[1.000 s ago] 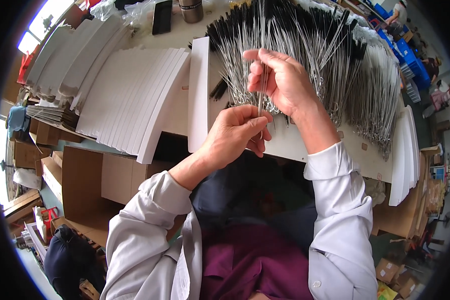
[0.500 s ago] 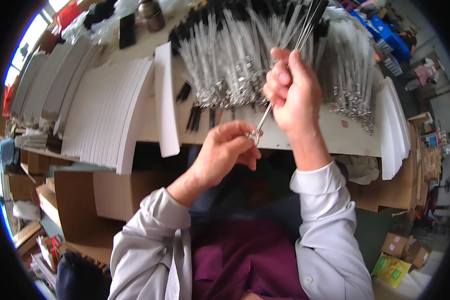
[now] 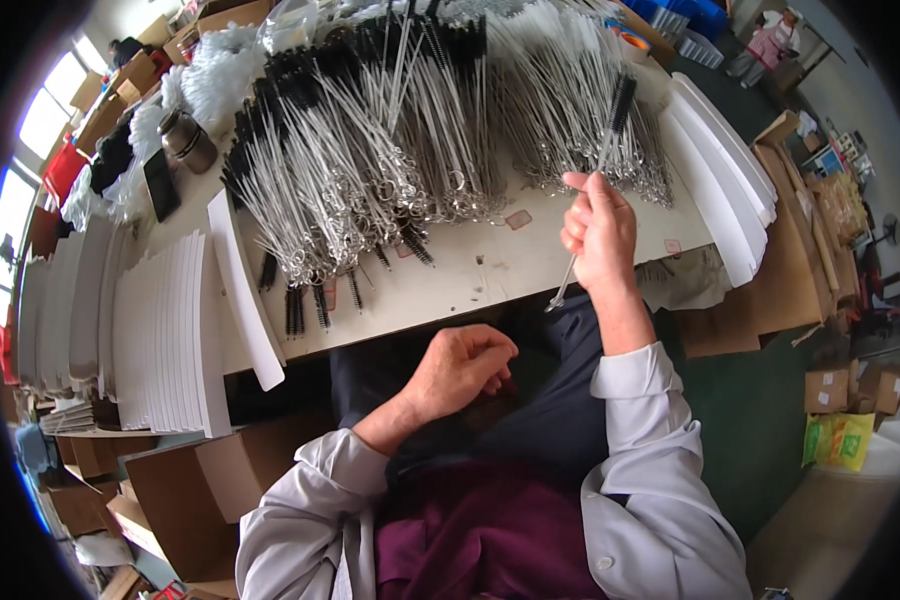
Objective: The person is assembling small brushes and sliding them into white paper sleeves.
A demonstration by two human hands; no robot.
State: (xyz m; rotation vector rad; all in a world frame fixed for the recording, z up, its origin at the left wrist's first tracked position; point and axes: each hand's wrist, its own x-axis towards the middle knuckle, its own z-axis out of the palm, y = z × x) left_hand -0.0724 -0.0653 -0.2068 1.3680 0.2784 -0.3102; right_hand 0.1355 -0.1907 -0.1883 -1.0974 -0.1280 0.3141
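Observation:
My right hand (image 3: 602, 238) is closed around a wire-handled tube brush (image 3: 565, 280). The brush slants, its black bristle end up over the right pile and its looped end down past the table's front edge. Lower and to the left, my left hand (image 3: 458, 372) is above my lap with its fingers curled and thumb pressed in; nothing shows between them. Across the table lies a big pile of similar brushes (image 3: 370, 160), their shiny loops toward me and black bristles mostly away. A second pile of brushes (image 3: 580, 110) with pale bristles lies to its right.
White folded card strips (image 3: 170, 340) stand at the left, and more white strips (image 3: 715, 180) at the right edge of the table (image 3: 430, 300). A dark flask (image 3: 187, 142) and a black phone-like slab (image 3: 160, 185) sit back left. An open cardboard box (image 3: 185, 510) is below left.
My left hand has come off the brush's looped end and moved down toward my lap. My right hand, still holding the brush, is lower. The view has shifted, showing more of the table.

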